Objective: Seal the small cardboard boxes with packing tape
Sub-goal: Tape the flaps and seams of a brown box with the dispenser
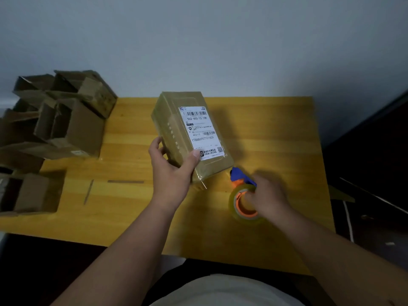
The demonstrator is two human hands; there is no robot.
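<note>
A: Starting at the left, what is sitting there?

B: A heap of open cardboard boxes (64, 120) is piling up at the left edge of the tabletop (136, 206), flaps up and untaped. One more open box (33, 195) is lying nearer the front corner. Two thin dark strips (125, 181) are lying on the wood between that heap and the hands.

A: And the box in hand?

B: The left hand (172, 171) is gripping the labelled box (189, 135) by its near end, thumb curled over the top beside the shipping label (202, 131), the other fingers wrapping the left side. The box is tilting up off the tabletop, its long axis running away from the person toward the wall. It already looks glossy, as if wrapped in tape.

A: Where is the tape?

B: Just right of the box's near corner. The right hand (267, 199) is closing its fingers on the tape dispenser (244, 195), a clear roll on an orange core with a blue cutter pointing at the box. The hand is blurring, so I cannot tell exactly how the fingers are lying.

A: So what does the coming move turn on?

B: The box is lying up and to the left of the dispenser, close by, with nothing between them. I judge the right hand would be carrying the cutter to the near end.
</note>
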